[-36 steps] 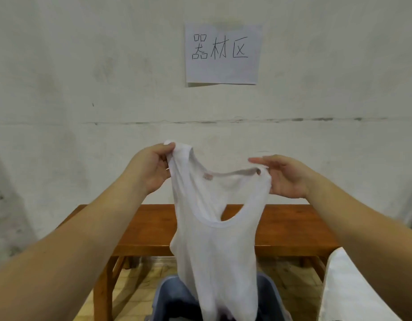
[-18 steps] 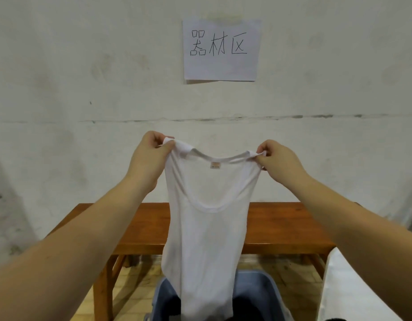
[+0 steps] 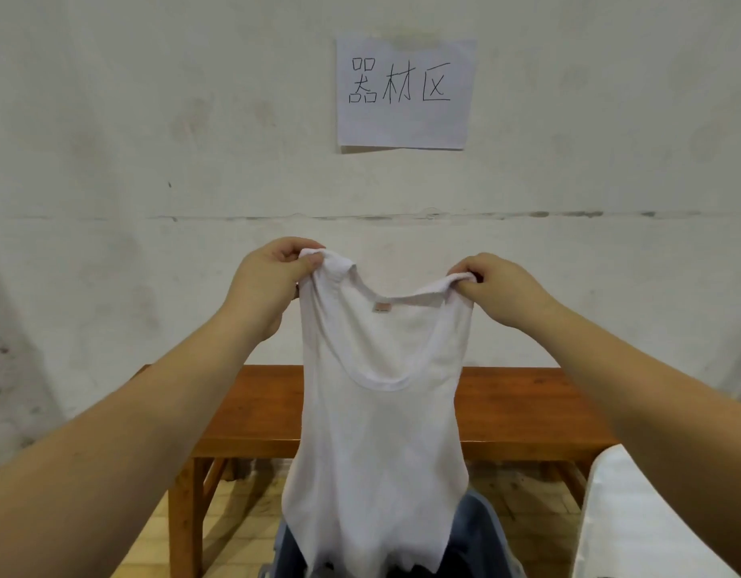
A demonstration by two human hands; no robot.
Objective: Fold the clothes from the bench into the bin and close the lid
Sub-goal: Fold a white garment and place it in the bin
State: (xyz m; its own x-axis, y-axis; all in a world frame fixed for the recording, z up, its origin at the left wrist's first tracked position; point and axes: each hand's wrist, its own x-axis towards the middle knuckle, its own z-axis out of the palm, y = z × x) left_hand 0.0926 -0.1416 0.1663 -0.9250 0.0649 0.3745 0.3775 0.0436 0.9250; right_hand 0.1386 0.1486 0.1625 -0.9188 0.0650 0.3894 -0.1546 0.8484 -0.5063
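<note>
A white sleeveless top [image 3: 381, 431] hangs spread out in front of me, its small label facing me. My left hand [image 3: 268, 281] pinches its left shoulder strap and my right hand [image 3: 498, 289] pinches the right strap, both at chest height. The hem dangles into the grey-blue bin [image 3: 485, 531] on the floor below; dark clothes show at the bin's bottom. Behind the top stands the brown wooden bench [image 3: 527, 402], with no clothes visible on its bare parts. The bin's lid cannot be made out for certain.
A white object [image 3: 635, 519] fills the lower right corner beside the bin. A paper sign [image 3: 404, 93] with handwritten characters hangs on the pale wall behind the bench. Tiled floor [image 3: 243, 515] shows under the bench.
The top was crumpled between my hands; both hands lifted and pulled apart, so it now hangs flat and wider by its straps.
</note>
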